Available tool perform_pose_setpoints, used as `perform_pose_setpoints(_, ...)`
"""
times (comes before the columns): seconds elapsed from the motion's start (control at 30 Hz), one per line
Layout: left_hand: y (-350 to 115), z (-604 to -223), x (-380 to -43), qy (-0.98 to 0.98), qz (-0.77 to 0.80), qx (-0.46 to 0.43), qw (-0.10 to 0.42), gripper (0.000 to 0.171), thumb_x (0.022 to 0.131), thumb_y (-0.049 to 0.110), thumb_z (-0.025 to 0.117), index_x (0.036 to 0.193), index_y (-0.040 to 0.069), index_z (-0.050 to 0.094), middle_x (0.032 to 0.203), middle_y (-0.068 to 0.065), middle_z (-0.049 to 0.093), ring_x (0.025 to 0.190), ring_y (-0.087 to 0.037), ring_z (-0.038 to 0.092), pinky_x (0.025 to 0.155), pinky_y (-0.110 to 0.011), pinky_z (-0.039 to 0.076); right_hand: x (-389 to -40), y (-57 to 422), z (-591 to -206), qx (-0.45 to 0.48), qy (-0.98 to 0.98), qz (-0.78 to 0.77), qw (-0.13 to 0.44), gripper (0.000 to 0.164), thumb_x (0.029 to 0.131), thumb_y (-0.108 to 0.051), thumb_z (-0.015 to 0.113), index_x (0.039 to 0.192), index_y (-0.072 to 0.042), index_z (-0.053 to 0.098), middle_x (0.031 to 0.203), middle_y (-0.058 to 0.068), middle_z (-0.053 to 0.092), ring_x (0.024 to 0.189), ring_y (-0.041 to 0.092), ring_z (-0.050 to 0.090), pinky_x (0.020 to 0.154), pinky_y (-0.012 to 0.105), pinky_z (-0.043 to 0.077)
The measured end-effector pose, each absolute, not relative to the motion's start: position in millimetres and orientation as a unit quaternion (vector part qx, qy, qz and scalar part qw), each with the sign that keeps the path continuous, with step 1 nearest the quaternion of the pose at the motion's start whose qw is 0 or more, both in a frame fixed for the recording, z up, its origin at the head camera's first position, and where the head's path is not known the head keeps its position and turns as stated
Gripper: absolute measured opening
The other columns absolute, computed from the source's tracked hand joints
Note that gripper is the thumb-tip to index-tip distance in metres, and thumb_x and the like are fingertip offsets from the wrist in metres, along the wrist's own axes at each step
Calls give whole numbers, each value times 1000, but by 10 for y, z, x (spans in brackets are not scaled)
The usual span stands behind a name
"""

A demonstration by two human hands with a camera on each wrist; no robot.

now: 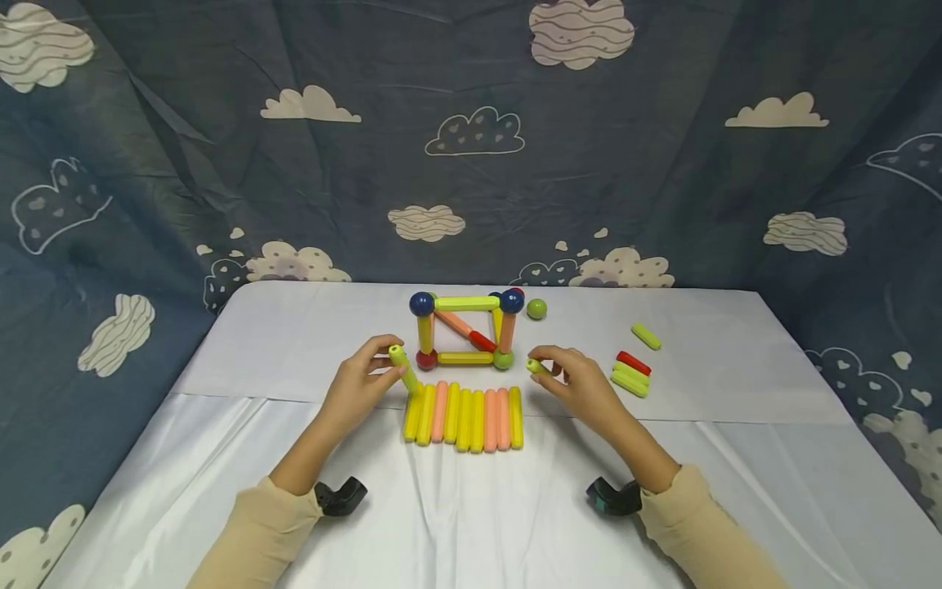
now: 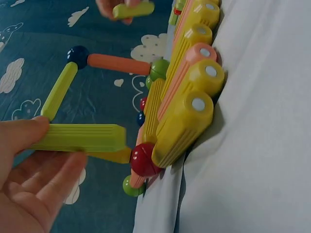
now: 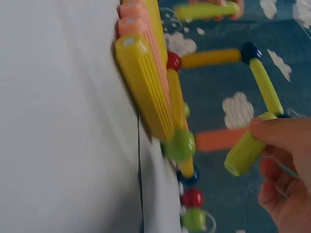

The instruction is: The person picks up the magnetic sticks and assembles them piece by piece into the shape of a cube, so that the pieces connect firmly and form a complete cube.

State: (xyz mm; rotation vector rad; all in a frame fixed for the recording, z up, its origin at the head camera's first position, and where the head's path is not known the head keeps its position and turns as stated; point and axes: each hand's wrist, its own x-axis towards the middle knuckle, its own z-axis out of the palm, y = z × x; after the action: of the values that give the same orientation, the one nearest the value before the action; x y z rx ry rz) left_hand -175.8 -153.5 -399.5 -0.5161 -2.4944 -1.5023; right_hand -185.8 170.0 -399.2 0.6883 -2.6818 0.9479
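My left hand pinches a lime-green magnetic stick between thumb and fingers, above the left end of a row of yellow and pink sticks. Another lime-green magnetic stick is held by my right hand, between thumb and fingertips, just right of that row's far end. Behind the row stands a box-like frame built of sticks and balls, with a dark blue ball at its upper left. A red ball and a green ball form its lower front corners, joined by a yellow stick.
To the right lie a red stick and lime-green sticks side by side, with a single lime-green stick behind them. A loose green ball sits right of the frame. A cloud-patterned dark curtain hangs behind the white-covered table.
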Motion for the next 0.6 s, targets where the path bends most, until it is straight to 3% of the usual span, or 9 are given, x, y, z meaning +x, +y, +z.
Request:
perform_pose_setpoints(0.2, -1423, -4017, -1786, -807, -533, -205, 152, 32, 82, 7, 65, 112, 7, 53, 107, -7, 58, 99, -21, 57, 77, -30, 49, -2057, 1371, -4013, 266, -893, 352, 92, 31, 80, -8, 68, 109, -10, 60, 98, 0, 62, 68, 13, 49, 59, 26, 45)
perform_pose_setpoints(0.4, -1260, -4011, -1843, -799, -529, -224, 177, 30, 82, 6, 64, 110, 7, 54, 106, -3, 60, 98, -18, 57, 74, -27, 50, -2217, 1180, -4038, 267, -899, 337, 80, 29, 80, -8, 68, 107, -9, 58, 82, 1, 59, 61, 15, 48, 54, 25, 44)
perform_pose_setpoints(0.6, -1110, -4017, -1927, -780, -544, -245, 188, 28, 82, 4, 64, 109, 7, 54, 105, -3, 60, 94, -17, 58, 71, -25, 50, -2285, 1072, -4084, 265, -918, 286, 68, 24, 81, -10, 67, 104, -10, 59, 89, 3, 62, 69, 15, 51, 64, 26, 47)
